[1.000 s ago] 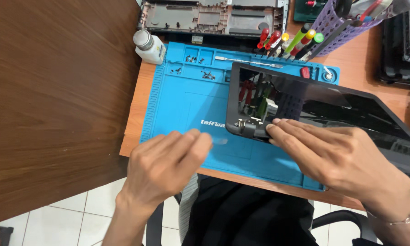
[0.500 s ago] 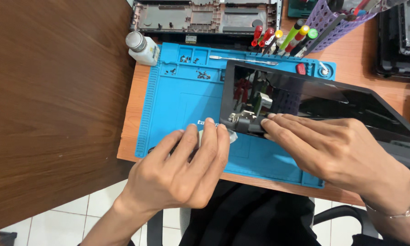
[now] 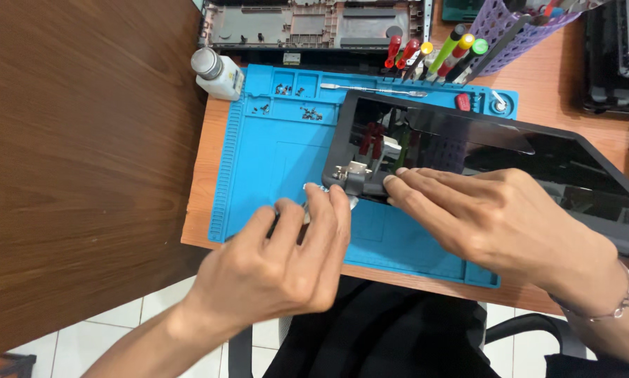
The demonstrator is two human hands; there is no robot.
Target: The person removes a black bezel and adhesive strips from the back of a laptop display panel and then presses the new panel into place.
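A black laptop screen panel [image 3: 538, 154] lies tilted across a blue work mat [image 3: 279, 154], with its metal hinge [image 3: 353, 171] at the near left corner. My right hand [image 3: 496, 224] lies flat over the panel's lower edge and holds it down, fingertips just right of the hinge. My left hand [image 3: 279, 259] is pinched on a thin metal tool [image 3: 313, 190]. The tool's silvery tip sits on the mat right beside the hinge, and my fingers hide most of its shaft.
Small screws [image 3: 307, 112] and a metal spudger [image 3: 374, 89] lie in the mat's top trays. A white bottle [image 3: 216, 73] stands at the mat's corner. Behind are an open laptop chassis [image 3: 314, 24], screwdrivers [image 3: 433, 56] and a purple basket [image 3: 517, 28]. A dark wooden table [image 3: 83, 140] lies left.
My left hand has moved forward and right from the mat's near edge, bringing the tool tip up to the hinge. My right hand has stayed on the panel.
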